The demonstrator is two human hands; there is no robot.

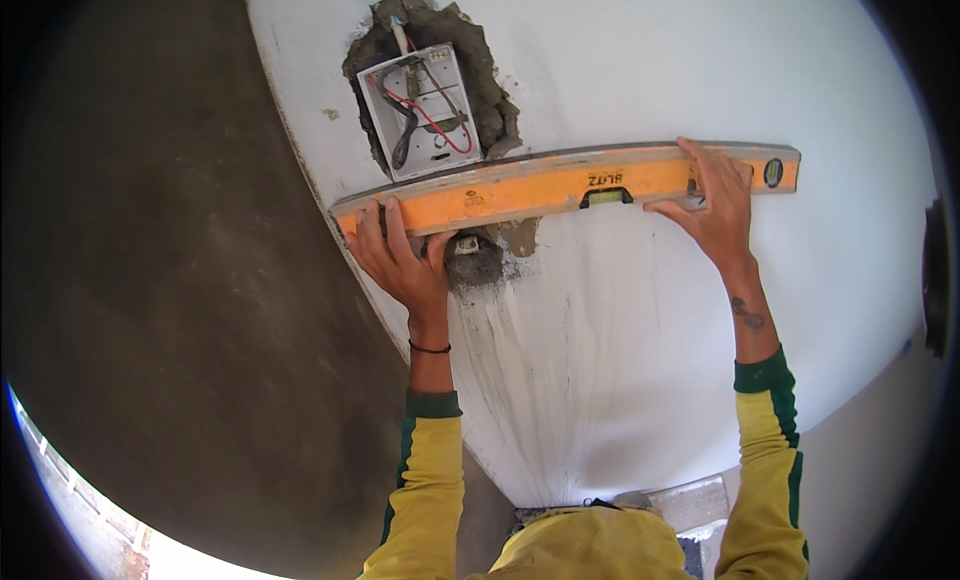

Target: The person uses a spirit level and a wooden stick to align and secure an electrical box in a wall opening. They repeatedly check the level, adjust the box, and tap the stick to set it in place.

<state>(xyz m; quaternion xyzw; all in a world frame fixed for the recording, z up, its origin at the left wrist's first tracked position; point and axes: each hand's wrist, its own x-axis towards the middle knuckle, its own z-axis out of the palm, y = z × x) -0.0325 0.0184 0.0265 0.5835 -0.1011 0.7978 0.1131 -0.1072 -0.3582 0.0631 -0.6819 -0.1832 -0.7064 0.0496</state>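
An orange spirit level (540, 187) lies against the white wall, its left end a little lower than its right. My left hand (405, 265) grips it near the left end, fingers over its face and thumb below. Close to the right end, my right hand (715, 200) holds it with fingers on the top edge and the thumb underneath. Just above the level sits an open white electrical box (420, 110), tilted in a rough hole, with black and red wires (430, 120) inside. The level's top edge runs along or very near the box's lower edge; contact is unclear.
Broken plaster and grey mortar (480, 55) surround the box. Below the level, a smaller hole (475, 260) holds a light fitting end, with grey streaks running down the white wall (620, 330). A dark grey surface (200, 280) borders the wall on the left. Pale blocks (690, 505) lie below.
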